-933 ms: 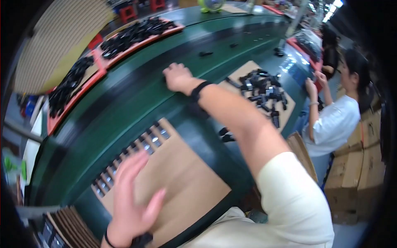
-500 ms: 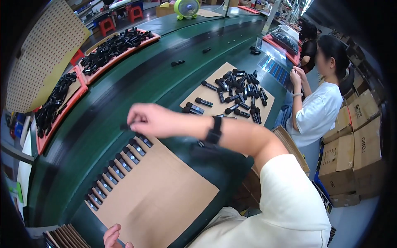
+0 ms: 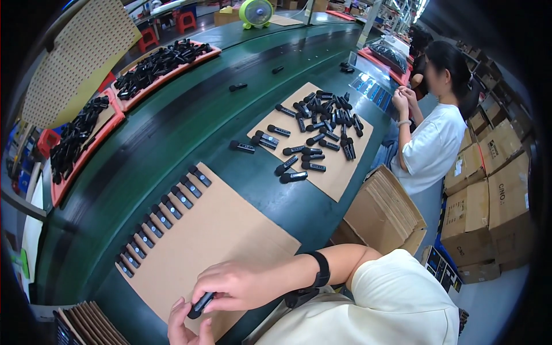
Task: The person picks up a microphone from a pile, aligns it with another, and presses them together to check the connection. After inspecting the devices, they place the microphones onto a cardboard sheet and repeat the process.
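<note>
My right hand (image 3: pixel 233 287) pinches a small black clip-on microphone (image 3: pixel 201 305) between thumb and fingers, low over the near part of a brown cardboard sheet (image 3: pixel 230 230). From the lower edge my left hand (image 3: pixel 187 328) meets it, its fingertips around the microphone's lower end. Along the sheet's left edge lies a slanting row of like microphones (image 3: pixel 161 215), black foam ends outward, each with a small round light mark. Farther right, a second cardboard sheet (image 3: pixel 330 187) carries a loose heap of microphones (image 3: pixel 328 121). A few lie by its near left edge.
Orange-red trays (image 3: pixel 118 112) full of black parts stand at the left on the green conveyor belt (image 3: pixel 190 126). An open carton (image 3: pixel 397 201) is at my right. A co-worker in a white shirt (image 3: pixel 434 138) sits beyond it. Stacked cardboard sheets (image 3: pixel 95 325) stand at lower left.
My right hand has come back from the far end of the row to the near side, where it meets my left hand at a microphone. The carton and near heap are now uncovered.
</note>
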Demonstrator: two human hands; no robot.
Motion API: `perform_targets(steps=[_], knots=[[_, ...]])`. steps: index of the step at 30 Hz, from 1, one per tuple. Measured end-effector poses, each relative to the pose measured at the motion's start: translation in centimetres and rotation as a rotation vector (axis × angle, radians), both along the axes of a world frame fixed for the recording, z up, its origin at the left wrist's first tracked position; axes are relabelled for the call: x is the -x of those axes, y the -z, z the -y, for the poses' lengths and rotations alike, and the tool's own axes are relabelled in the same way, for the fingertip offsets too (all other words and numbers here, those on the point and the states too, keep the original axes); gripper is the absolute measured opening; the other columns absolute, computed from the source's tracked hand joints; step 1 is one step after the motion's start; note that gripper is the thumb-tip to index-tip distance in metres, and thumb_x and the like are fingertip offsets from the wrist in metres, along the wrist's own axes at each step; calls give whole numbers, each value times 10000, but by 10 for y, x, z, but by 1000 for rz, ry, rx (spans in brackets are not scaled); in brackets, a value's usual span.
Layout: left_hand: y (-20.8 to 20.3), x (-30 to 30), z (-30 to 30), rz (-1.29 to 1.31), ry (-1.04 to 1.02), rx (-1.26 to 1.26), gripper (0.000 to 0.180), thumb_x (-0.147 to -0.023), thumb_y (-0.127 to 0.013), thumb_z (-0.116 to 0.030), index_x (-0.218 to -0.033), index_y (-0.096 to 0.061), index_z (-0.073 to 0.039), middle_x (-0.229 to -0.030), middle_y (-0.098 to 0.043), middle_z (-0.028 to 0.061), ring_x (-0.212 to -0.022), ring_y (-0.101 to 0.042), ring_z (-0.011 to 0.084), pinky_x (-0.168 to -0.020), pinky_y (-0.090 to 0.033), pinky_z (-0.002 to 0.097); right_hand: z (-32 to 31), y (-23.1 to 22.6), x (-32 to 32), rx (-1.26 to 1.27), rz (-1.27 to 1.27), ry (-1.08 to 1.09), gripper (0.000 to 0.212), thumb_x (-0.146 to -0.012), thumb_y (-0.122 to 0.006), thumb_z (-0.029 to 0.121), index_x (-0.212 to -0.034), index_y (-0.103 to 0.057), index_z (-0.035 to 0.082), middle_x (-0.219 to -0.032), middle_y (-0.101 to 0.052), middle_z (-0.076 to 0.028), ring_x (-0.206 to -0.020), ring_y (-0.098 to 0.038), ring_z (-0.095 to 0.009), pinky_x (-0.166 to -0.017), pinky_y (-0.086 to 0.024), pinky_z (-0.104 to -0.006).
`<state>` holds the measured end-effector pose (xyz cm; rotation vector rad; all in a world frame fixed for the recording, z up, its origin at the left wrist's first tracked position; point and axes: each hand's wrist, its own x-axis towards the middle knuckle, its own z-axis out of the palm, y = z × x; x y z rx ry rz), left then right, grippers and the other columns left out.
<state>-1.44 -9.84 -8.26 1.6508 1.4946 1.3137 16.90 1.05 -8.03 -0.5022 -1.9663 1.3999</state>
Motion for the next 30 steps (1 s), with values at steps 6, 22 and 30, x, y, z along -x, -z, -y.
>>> perform_targets(steps=[6,22,30], knots=[[16,6,20,188,-115,28,259,-889,-685,11,-1122,-598,82,-1149,-629,188,-1043,-616,261,-922,-481,357,9,0,12,-60,-8,-90,200,-836,-704,112,-1002,-619,41,-924,-647,-90,-895,-614,-284,-793,-488,-384],[-18,-7,35,-56,-108,-155,292,-732,-776,-9,-1002,-663,-18,-923,-699,113,-864,-673,299,-951,-486,491,33,-17,-4,-231,-13,-62,345,-768,-770,22,-1093,-655,48,-911,-671,-92,-790,-630,-266,-676,-500,-361],[-23,-13,28,-87,-47,-207,298,-743,-752,3,-1020,-642,0,-905,-678,114,-852,-652,249,-983,-444,508,31,-19,-10,-380,-38,17,393,-727,-792,0,-1085,-631,27,-936,-663,-105,-755,-611,-262,-643,-472,-341]])
